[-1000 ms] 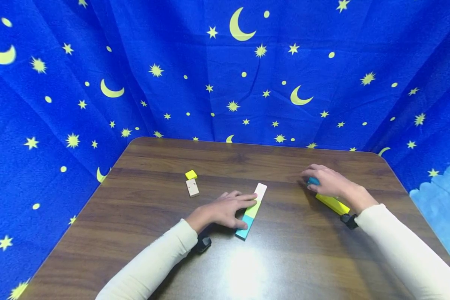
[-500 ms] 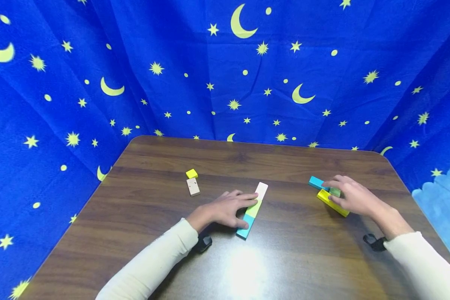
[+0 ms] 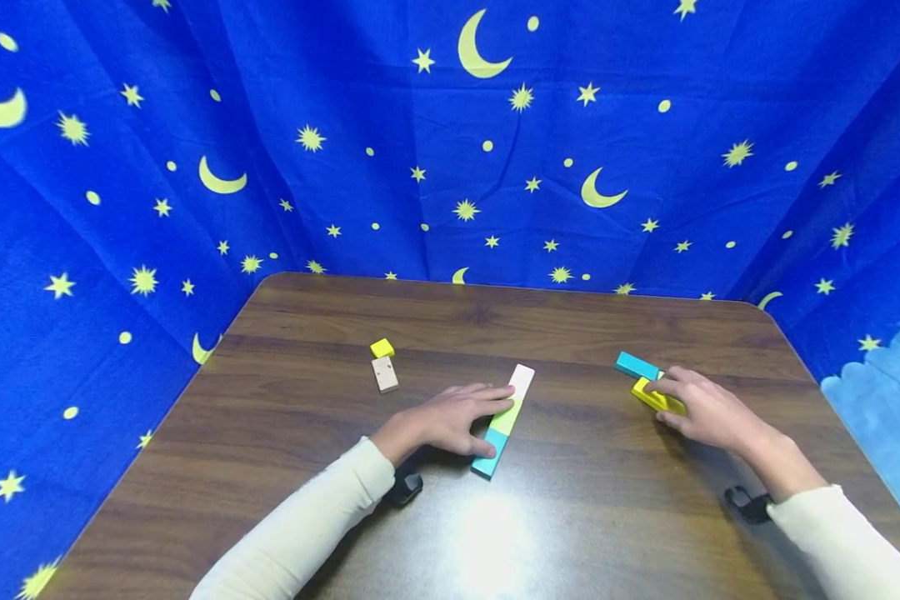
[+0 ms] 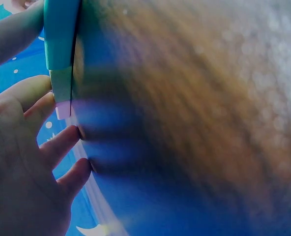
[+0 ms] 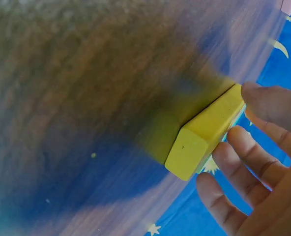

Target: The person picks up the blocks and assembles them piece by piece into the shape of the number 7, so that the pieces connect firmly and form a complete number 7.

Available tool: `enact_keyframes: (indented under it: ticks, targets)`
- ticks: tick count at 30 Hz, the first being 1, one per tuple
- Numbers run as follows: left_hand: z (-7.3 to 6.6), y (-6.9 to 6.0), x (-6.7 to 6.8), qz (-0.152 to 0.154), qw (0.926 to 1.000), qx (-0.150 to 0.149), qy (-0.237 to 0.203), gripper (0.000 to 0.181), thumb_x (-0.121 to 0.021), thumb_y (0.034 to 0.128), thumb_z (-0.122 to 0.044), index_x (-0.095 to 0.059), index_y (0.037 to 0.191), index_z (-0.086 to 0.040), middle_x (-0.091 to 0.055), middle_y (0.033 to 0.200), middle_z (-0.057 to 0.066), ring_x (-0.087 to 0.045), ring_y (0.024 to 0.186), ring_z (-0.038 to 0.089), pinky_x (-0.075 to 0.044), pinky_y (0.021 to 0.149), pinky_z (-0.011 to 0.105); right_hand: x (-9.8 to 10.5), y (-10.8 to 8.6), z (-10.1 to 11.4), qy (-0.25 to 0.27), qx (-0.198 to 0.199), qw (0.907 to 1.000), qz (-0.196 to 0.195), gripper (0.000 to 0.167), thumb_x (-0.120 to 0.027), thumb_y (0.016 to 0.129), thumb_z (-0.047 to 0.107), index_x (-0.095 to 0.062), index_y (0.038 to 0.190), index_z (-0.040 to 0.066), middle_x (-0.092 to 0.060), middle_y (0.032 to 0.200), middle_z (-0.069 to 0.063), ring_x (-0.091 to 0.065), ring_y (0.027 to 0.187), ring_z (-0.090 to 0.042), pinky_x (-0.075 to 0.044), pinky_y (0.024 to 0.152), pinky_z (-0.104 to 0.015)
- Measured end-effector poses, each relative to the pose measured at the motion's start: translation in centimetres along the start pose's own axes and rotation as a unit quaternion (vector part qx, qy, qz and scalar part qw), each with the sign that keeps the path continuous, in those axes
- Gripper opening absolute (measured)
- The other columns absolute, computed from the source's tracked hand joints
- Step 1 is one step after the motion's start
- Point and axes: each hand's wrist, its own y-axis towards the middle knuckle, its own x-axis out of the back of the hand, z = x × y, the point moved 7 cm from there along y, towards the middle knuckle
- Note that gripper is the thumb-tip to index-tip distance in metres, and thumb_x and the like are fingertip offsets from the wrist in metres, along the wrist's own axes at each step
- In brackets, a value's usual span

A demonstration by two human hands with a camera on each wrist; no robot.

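My left hand (image 3: 457,419) rests with spread fingers on a row of three touching blocks: white-pink (image 3: 522,380), lime (image 3: 506,417) and teal (image 3: 489,464). The left wrist view shows that hand (image 4: 25,152) beside the teal block (image 4: 61,37). At the right, my right hand (image 3: 712,412) pinches a long yellow block (image 3: 647,394) lying on the table. In the right wrist view, the thumb is on one side of the yellow block (image 5: 204,137) and the fingers on the other. Beyond it lie a blue block (image 3: 636,365) and a mostly hidden green one.
A small yellow block (image 3: 382,348) and a pale wooden block (image 3: 385,375) lie left of centre on the brown table (image 3: 270,433). A blue curtain (image 3: 390,125) with moons and stars stands behind the table and along its sides.
My right hand has let go of the blue block, drawn back to the right and moved from the green block onto the yellow one. My left hand has stayed put.
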Motion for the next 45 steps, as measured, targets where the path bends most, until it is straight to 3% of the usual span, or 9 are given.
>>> enact_keyframes:
  ticks: [5, 14, 21, 26, 32, 40, 45]
  targets:
    - [0.1, 0.0, 0.1, -0.003, 1.0, -0.004, 0.001, 0.075, -0.068, 0.0893, -0.042, -0.036, 0.155, -0.022, -0.022, 0.167, -0.01, -0.025, 0.154, 0.027, -0.023, 0.124, 0.052, 0.1, -0.1, 0.0, -0.005, 0.007, 0.9996, -0.027, 0.039, -0.083, 0.072, 0.008, -0.071, 0.109, 0.003, -0.064, 0.096, -0.011, -0.06, 0.081, -0.021, -0.052, 0.069, -0.044]
    - [0.0, -0.1, 0.1, -0.004, 0.9999, -0.009, 0.003, 0.074, -0.067, 0.09, -0.043, -0.036, 0.155, -0.022, -0.022, 0.166, -0.009, -0.026, 0.153, 0.027, -0.025, 0.123, 0.054, -0.3, -0.4, -0.2, 0.003, -0.012, 0.9992, -0.037, 0.045, -0.079, 0.073, 0.001, -0.067, 0.115, -0.002, -0.062, 0.105, -0.019, -0.063, 0.09, -0.033, -0.054, 0.076, -0.053]
    - [0.1, 0.0, 0.1, -0.004, 1.0, -0.008, -0.002, 0.075, -0.067, 0.0895, -0.042, -0.036, 0.155, -0.021, -0.022, 0.167, -0.009, -0.026, 0.153, 0.026, -0.024, 0.123, 0.054, -0.5, -0.5, -0.4, 0.01, -0.04, 0.9991, -0.012, 0.046, -0.077, 0.077, 0.004, -0.064, 0.12, -0.004, -0.063, 0.107, -0.019, -0.064, 0.091, -0.033, -0.054, 0.078, -0.054]
    - [0.0, 0.1, 0.0, -0.004, 0.9999, -0.013, 0.0, 0.075, -0.067, 0.0894, -0.042, -0.036, 0.155, -0.021, -0.022, 0.167, -0.008, -0.026, 0.153, 0.027, -0.024, 0.122, 0.055, -1.0, -0.8, -0.8, 0.001, -0.07, 0.9975, 0.01, 0.05, -0.079, 0.077, 0.01, -0.063, 0.123, -0.004, -0.064, 0.102, -0.017, -0.061, 0.083, -0.025, -0.052, 0.069, -0.046]
    - [0.0, -0.1, 0.0, -0.005, 0.9999, -0.009, -0.006, 0.074, -0.068, 0.0894, -0.041, -0.037, 0.154, -0.021, -0.023, 0.166, -0.008, -0.026, 0.153, 0.026, -0.025, 0.122, 0.055, -1.2, -0.8, -0.8, -0.001, -0.066, 0.9977, 0.013, 0.054, -0.08, 0.076, 0.012, -0.062, 0.123, -0.006, -0.065, 0.098, -0.015, -0.059, 0.078, -0.021, -0.05, 0.067, -0.043]
    - [0.0, 0.1, 0.0, -0.007, 0.9999, -0.011, -0.002, 0.074, -0.067, 0.0899, -0.042, -0.036, 0.154, -0.022, -0.022, 0.166, -0.009, -0.026, 0.153, 0.026, -0.025, 0.122, 0.054, -1.2, -0.7, -0.9, 0.0, -0.071, 0.9962, 0.051, 0.053, -0.079, 0.078, 0.009, -0.061, 0.125, -0.007, -0.065, 0.109, -0.026, -0.066, 0.092, -0.037, -0.054, 0.078, -0.055]
    - [0.1, 0.0, 0.0, -0.008, 0.9999, -0.01, -0.003, 0.074, -0.068, 0.0895, -0.041, -0.037, 0.154, -0.021, -0.023, 0.166, -0.008, -0.026, 0.153, 0.026, -0.025, 0.122, 0.053, -1.0, -0.3, -0.5, 0.006, -0.066, 0.9957, 0.064, 0.053, -0.077, 0.08, 0.01, -0.06, 0.128, -0.005, -0.066, 0.113, -0.026, -0.066, 0.099, -0.04, -0.053, 0.085, -0.058]
